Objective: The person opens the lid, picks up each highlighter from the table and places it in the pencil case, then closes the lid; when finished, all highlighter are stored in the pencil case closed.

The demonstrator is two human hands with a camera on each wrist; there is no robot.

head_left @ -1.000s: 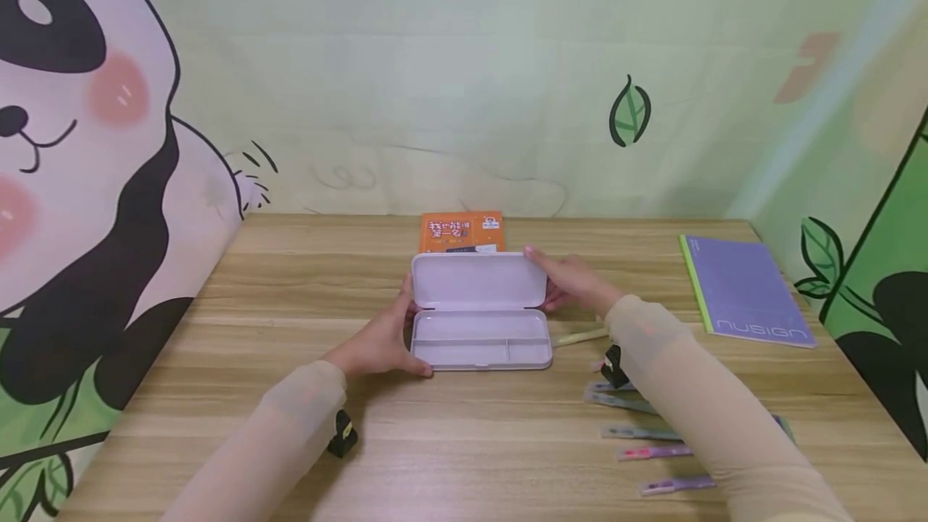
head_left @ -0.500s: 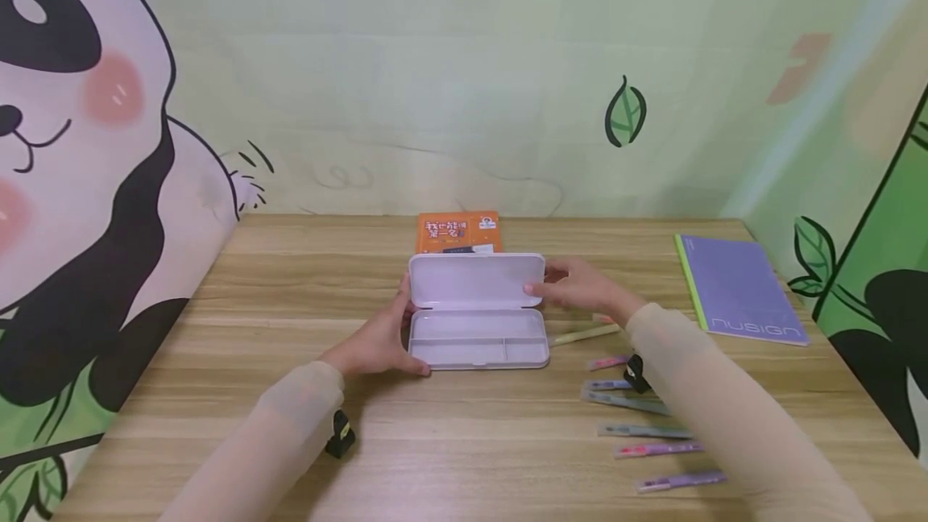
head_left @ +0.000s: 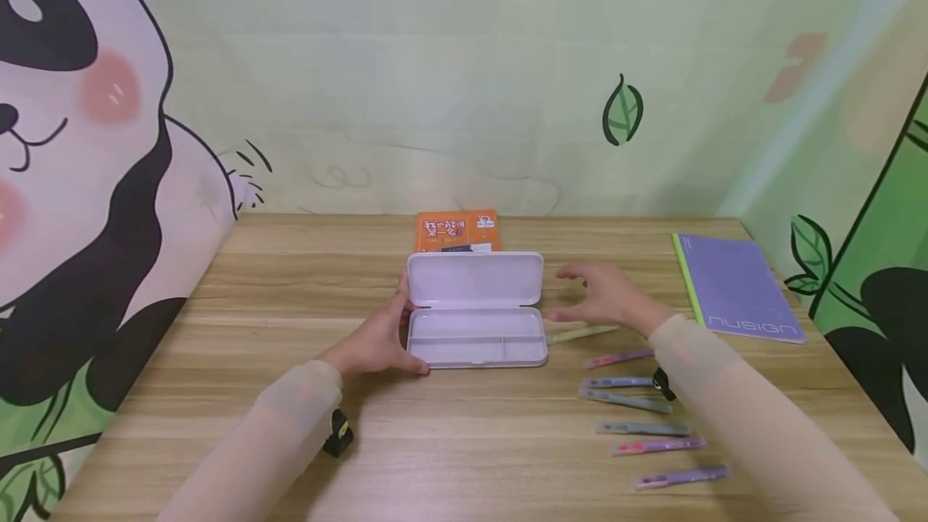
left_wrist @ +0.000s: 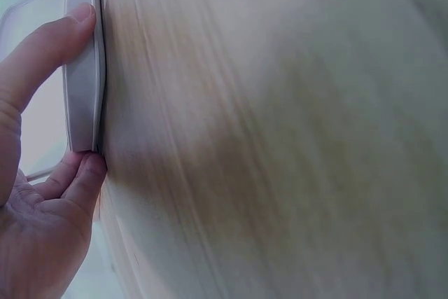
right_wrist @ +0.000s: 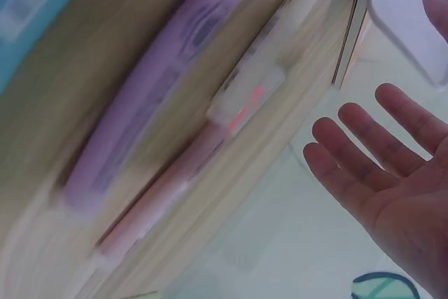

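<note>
A white pencil case [head_left: 455, 325] lies with its lid [head_left: 474, 280] raised, its tray divided into compartments. My left hand [head_left: 377, 338] grips the case's left end, thumb at the front corner; in the left wrist view the thumb and fingers of the hand [left_wrist: 52, 194] pinch the case's side [left_wrist: 84, 96]. Just right of the case, my right hand [head_left: 605, 296] is in the air, fingers spread and holding nothing. The right wrist view shows that hand [right_wrist: 392, 166] beside the raised lid [right_wrist: 406, 22], not touching it.
Several pens lie on the wooden table [head_left: 464, 441] at the right, among them a purple pen [head_left: 681, 478], a pink-and-purple pen [head_left: 658, 446] and a yellowish pen [head_left: 583, 333] close to the case. A purple notebook [head_left: 739, 288] lies at the far right; an orange booklet [head_left: 457, 230] is behind the case.
My right hand has let go of the lid and moved right, its fingers spreading. The lid stays raised. My left hand keeps its grip on the case.
</note>
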